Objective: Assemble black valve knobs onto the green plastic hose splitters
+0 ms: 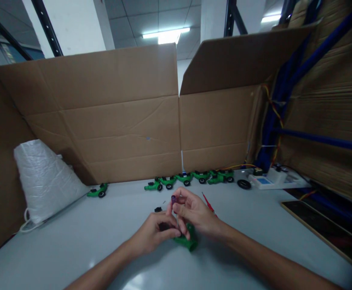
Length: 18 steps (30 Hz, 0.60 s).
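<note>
My right hand (190, 211) pinches the dark purple handle of a small screwdriver (173, 199). Its thin metal shaft points down toward a green toy vehicle part (189, 243) on the table. My left hand (156, 231) is closed around the near side of that green part, thumb and fingers by the shaft's lower end. Fingers hide the screwdriver's tip and much of the part. A small black piece (158, 209) lies just behind my left hand. Beyond my right wrist is a red pen-like tool (207, 202).
Several green toy vehicles (184, 179) with black wheels line the back by the cardboard wall (118, 121); another toy vehicle (98, 191) sits left beside a white wrapped bag (47, 181). At right are a black ring (244, 184), a power strip (280, 179) and a dark flat panel (323, 225).
</note>
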Motion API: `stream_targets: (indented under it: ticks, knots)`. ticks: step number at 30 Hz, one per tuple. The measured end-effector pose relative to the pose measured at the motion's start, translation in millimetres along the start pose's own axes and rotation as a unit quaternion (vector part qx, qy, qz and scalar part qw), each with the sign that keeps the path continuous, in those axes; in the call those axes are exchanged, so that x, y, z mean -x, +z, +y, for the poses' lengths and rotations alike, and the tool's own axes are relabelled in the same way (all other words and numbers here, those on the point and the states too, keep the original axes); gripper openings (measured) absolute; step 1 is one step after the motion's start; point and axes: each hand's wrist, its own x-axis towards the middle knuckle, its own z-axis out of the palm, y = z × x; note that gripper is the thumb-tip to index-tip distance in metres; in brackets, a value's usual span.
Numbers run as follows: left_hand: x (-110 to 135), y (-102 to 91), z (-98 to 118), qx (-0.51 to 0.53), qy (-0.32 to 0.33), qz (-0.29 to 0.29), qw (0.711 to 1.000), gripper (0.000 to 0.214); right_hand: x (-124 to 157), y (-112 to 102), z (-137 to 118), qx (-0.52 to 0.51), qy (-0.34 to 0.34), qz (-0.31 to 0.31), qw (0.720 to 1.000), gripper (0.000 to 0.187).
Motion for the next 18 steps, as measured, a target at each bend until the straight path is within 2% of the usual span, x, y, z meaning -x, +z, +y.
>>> stream_targets:
  ticks: [3,13,18]
  knots:
    - [0,-1.1,1,-0.009,0.003,-0.009,1.000,0.033,-1,-1,1,0.004,-0.015,0.010,1.000,0.044]
    - [0,-4.7,-7,-0.040,0.010,-0.002,0.999,0.031,1,1,-5,0.037,-0.005,0.009,0.999,0.041]
    - [0,-5.6,-9,-0.046,0.000,-0.004,0.999,0.032,0,-4,-3,0.049,0.010,0.026,0.998,0.049]
